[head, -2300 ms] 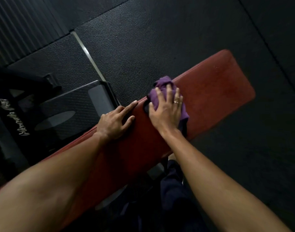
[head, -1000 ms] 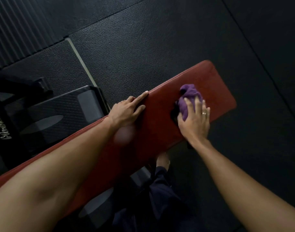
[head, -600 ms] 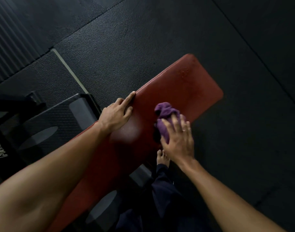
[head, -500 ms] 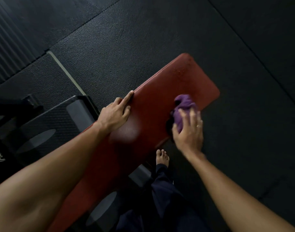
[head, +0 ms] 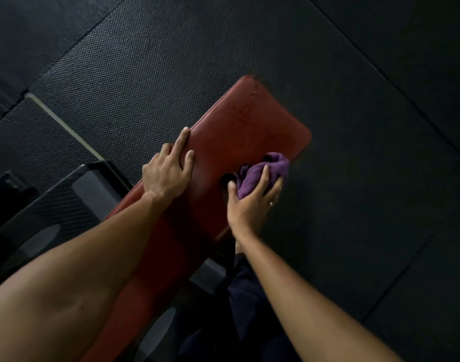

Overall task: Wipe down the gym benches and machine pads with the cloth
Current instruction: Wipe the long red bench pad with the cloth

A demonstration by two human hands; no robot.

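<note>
While on one bench [head: 236,131], one cloth [head: 277,165]

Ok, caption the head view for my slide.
Right hand grips the cloth on the bench; left hand rests on its far edge.

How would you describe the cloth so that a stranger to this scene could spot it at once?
Find the long red bench pad lying across the black floor mats. Near its far end, at the right edge, the right hand holds a bunched cloth. It is the only purple thing there.
</note>
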